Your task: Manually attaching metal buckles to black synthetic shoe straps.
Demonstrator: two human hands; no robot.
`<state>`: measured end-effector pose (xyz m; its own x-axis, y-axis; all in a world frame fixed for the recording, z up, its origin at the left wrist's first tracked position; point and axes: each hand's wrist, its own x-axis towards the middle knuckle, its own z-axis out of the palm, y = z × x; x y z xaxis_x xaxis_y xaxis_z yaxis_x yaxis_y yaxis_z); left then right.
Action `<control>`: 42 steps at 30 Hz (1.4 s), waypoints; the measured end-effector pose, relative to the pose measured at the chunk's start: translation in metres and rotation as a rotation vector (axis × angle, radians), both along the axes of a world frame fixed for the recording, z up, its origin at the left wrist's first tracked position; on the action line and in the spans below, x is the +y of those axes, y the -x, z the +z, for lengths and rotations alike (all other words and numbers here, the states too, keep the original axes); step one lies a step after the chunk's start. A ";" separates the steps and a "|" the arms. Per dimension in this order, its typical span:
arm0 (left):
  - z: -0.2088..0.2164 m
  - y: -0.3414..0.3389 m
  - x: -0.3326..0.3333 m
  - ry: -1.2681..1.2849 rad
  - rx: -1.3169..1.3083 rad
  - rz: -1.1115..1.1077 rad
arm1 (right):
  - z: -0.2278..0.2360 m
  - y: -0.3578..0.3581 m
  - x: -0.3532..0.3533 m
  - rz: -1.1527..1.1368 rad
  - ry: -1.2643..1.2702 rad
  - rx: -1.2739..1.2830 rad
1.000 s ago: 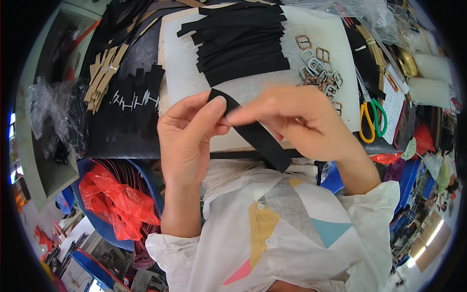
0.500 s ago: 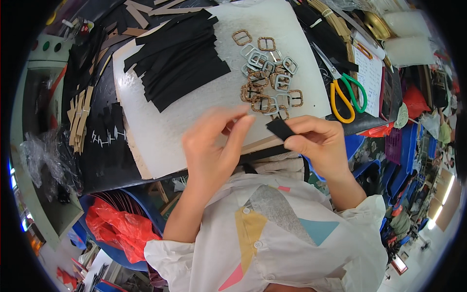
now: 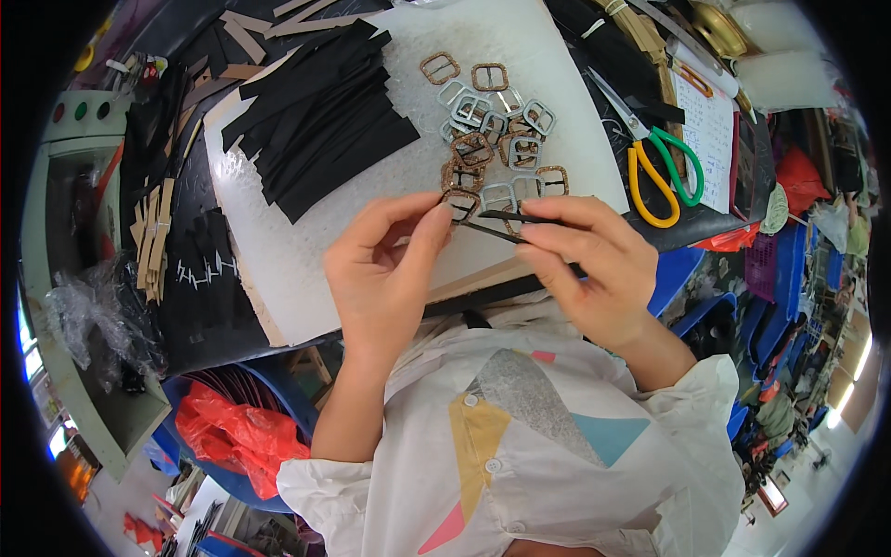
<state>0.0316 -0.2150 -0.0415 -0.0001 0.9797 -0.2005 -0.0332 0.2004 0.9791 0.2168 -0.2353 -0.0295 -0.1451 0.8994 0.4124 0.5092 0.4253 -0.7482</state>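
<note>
Between the thumb and fingers of my right hand (image 3: 594, 265) is a black strip (image 3: 520, 219), bent over so that two narrow ends point left, one above the other. My left hand (image 3: 380, 265) is pinched just left of those ends, thumb against forefinger; whatever sits between its fingertips is hidden. Right beyond the left fingertips lies a brown speckled buckle (image 3: 461, 206), at the near edge of a loose heap of brown and pale grey buckles (image 3: 524, 151). A pile of flat black strips (image 3: 325, 121) lies on the white board (image 3: 316, 278) to the left.
Scissors (image 3: 654, 176) with one yellow and one green handle lie right of the board, beside a written sheet (image 3: 703, 139). Tan strips (image 3: 153, 237) and black pieces lie at the left. Below the table edge, a blue tub (image 3: 237, 487) holds a red plastic bag (image 3: 232, 432).
The right hand has turned the black strip, so its edges now show instead of its flat face. My left hand has closed to a pinch and come near the strip's ends.
</note>
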 end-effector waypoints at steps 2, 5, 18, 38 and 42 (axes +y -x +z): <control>0.008 0.001 -0.003 0.001 -0.042 0.021 | -0.004 0.007 0.004 0.023 -0.158 -0.043; 0.011 0.004 -0.010 -0.097 0.069 0.023 | -0.006 0.014 0.006 0.031 -0.230 -0.087; 0.008 0.006 -0.022 -0.528 0.490 0.083 | 0.004 0.024 0.002 0.085 -0.191 -0.163; 0.022 0.034 -0.026 0.029 -0.140 -0.077 | 0.005 0.025 0.006 0.275 0.670 0.649; 0.019 0.038 -0.027 0.006 -0.101 -0.104 | 0.003 0.028 0.007 0.334 0.698 0.724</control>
